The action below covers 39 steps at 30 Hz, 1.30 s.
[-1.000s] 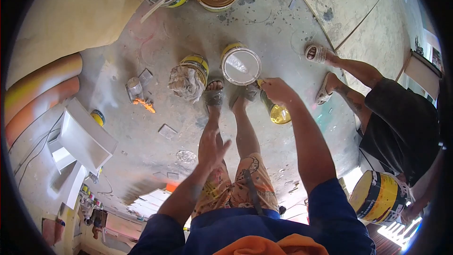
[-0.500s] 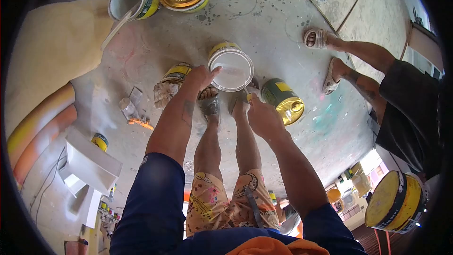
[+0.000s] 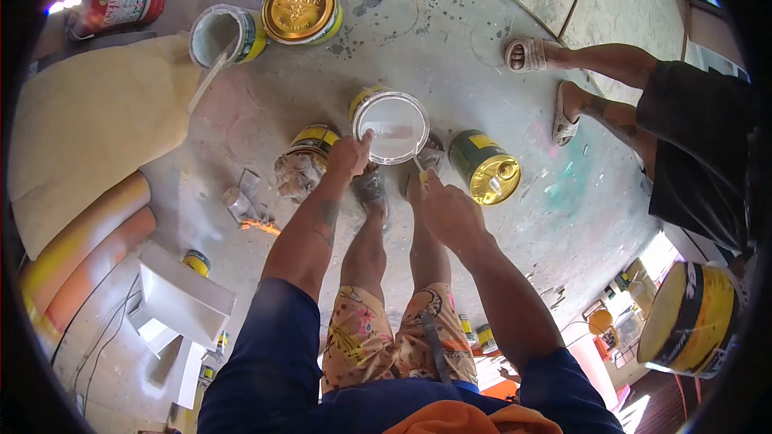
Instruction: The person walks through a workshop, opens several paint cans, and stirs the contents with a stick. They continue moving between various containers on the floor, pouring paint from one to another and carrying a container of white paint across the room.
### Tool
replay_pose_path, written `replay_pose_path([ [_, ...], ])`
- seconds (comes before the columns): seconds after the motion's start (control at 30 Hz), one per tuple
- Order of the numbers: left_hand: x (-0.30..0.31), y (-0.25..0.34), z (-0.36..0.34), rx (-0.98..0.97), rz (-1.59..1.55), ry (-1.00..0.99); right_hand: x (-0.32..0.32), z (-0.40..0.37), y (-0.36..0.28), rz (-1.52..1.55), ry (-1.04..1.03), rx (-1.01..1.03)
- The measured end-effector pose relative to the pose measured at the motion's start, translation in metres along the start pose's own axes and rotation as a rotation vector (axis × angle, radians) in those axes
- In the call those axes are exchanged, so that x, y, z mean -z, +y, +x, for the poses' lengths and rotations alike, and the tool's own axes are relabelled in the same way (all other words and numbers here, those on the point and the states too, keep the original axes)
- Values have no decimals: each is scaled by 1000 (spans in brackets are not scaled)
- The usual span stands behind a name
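A paint can [image 3: 392, 95] with a glossy white surface inside its rim stands between my feet. My left hand [image 3: 350, 157] grips the can's near-left rim, one finger reaching over the edge. My right hand [image 3: 446, 205] is closed around a thin tool with a yellow handle [image 3: 424, 176]; its narrow end meets the can's near-right rim. Just left of my left hand is a yellow-labelled can [image 3: 317, 137] with a crumpled rag [image 3: 298, 174] on it. A green can [image 3: 474, 153] with a gold top stands to the right of the tool.
At the back are an open can with a stir stick [image 3: 211, 76] and a gold-lidded can [image 3: 299, 8]. Brown paper [image 3: 96, 128] lies left, near rolls [image 3: 92, 233]. Another person's legs [image 3: 607, 60] are at right, with a yellow bucket [image 3: 690, 317] below.
The view has shifted slightly, bringing more of the red container and bucket into frame. Both hands stay at the can's rim, with the tool's end still against its near-right edge.
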State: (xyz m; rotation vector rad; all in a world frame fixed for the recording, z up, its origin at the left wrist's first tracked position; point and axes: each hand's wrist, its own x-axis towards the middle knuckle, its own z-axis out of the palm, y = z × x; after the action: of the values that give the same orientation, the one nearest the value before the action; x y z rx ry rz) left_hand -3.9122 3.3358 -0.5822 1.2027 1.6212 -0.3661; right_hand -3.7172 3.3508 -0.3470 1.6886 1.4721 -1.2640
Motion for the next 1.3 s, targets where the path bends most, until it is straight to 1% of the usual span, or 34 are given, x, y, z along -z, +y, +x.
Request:
replay_pose_path([
  [0.07, 8, 8, -27, 22, -34, 39, 1, -19, -2, 5, 26, -9],
  [0.13, 15, 21, -57, 65, 6, 63, 1, -44, -5, 22, 43, -18],
  [0.2, 12, 20, -79, 12, 49, 122, 5, -67, -7, 52, 68, -21],
  [0.3, 16, 37, -122, 24, 69, 126, 2, -99, -3, 110, 153, 39],
  [0.4, 32, 61, -181, 42, 84, 150, 18, -131, 5, 94, 152, 105],
  [0.47, 50, 93, -219, 91, 75, 119, 51, -158, 12, 87, 60, 79],
  [0.5, 38, 82, -221, 19, 121, 146, 62, -179, 13, 87, 2, 71],
  [0.57, 10, 64, -223, -173, 153, 203, 78, -211, 29, 69, 12, 49],
  [0.6, 13, 71, -240, -176, 168, 193, 81, -223, 36, 56, 10, 53],
  [0.63, 17, 79, -257, -179, 182, 184, 73, -232, 44, 76, 36, 55],
  [0.67, 23, 99, -287, -105, 188, 132, 55, -243, 50, 94, 62, 55],
  [0.73, -20, 65, -281, -320, 299, 161, 14, -260, 48, 173, 87, -67],
  [0.8, -4, 93, -340, -348, 319, 114, -40, -280, 56, 161, 166, -54],
  [0.83, -32, 69, -334, -418, 326, 158, -47, -298, 62, 158, 130, -34],
  [0.87, -45, 57, -338, -447, 332, 154, -50, -324, 67, 156, 87, -17],
  [0.9, -58, 46, -342, -476, 338, 150, -47, -351, 66, 204, 69, -44],
  [0.93, -50, 57, -371, -465, 343, 104, -52, -374, 65, 254, 47, -72],
  [0.97, -48, 59, -396, -451, 347, 53, -77, -384, 65, 251, 86, -81],
  [1.03, -68, 48, -427, -323, 276, 35, -150, -389, 65, 244, 181, -105],
  [1.07, -78, 40, -442, -261, 235, 26, -196, -384, 66, 240, 223, -128],
  [1.13, -94, 22, -467, -250, 242, -40, -211, -426, 43, 256, 197, -173],
  [1.17, -101, 9, -479, -238, 245, -83, -212, -446, 43, 276, 173, -158],
  [1.2, -106, -2, -490, -236, 252, -82, -212, -468, 45, 295, 144, -149],
  [1.23, -114, -11, -499, -241, 258, -87, -213, -490, 44, 393, 165, -193],
  [1.27, -126, -21, -512, -243, 264, -106, -221, -505, 44, 383, 176, -174],
  [1.3, -133, -30, -525, -293, 287, -91, -235, -516, 45, 373, 180, -154],
])
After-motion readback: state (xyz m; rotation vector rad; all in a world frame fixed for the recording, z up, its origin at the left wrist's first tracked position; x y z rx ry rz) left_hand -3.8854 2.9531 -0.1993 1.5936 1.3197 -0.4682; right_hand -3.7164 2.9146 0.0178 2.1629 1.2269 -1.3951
